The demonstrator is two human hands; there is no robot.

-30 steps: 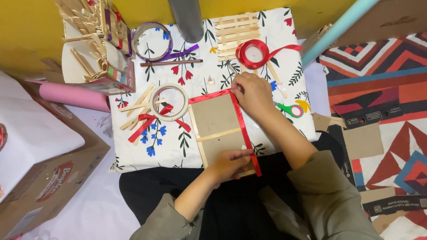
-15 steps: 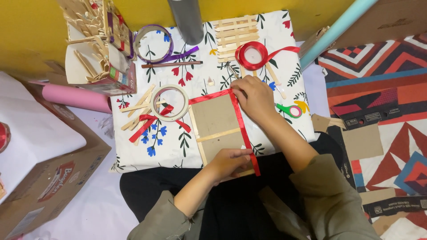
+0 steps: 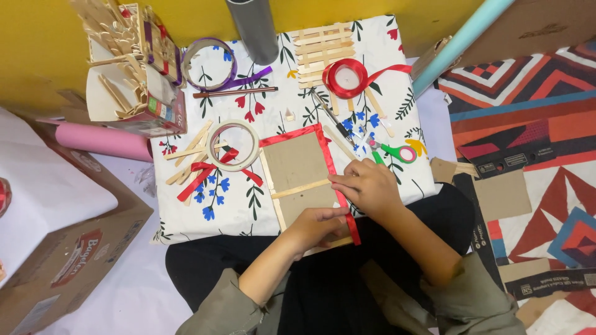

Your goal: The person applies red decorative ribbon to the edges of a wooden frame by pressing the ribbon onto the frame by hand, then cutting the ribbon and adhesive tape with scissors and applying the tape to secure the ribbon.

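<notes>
- The right hand [image 3: 367, 186] lies palm down with fingers curled, fingertips pressing on the red ribbon strip [image 3: 335, 180] that runs along the right edge of the cardboard panel [image 3: 298, 170]; it pinches rather than grips, and its forearm angles back to the near right.
- The left hand [image 3: 320, 226] sits just near of it, knuckles up, fingers folded over the near right corner of the panel, holding card and ribbon end together; its forearm comes in from the near left.
- The two hands are almost touching, one just beyond the other along the same ribbon edge.
- The panel lies flat on the flowered cloth [image 3: 242, 205], edged with wooden sticks, one stick crossing its middle, red ribbon along its far and right sides.
- Just left of the panel rests a white tape ring [image 3: 233, 146] on a red ribbon bow [image 3: 205, 170] and loose sticks.
- Right of the hands, green-handled scissors [image 3: 391, 151] lie on the cloth.
- Farther off sit a red ribbon spool [image 3: 346, 77] and a lattice of sticks [image 3: 323, 46]; to the far left, a purple ribbon ring [image 3: 205, 62] and a pencil [image 3: 236, 93].
- A grey tube [image 3: 254, 28] stands at the far edge.
</notes>
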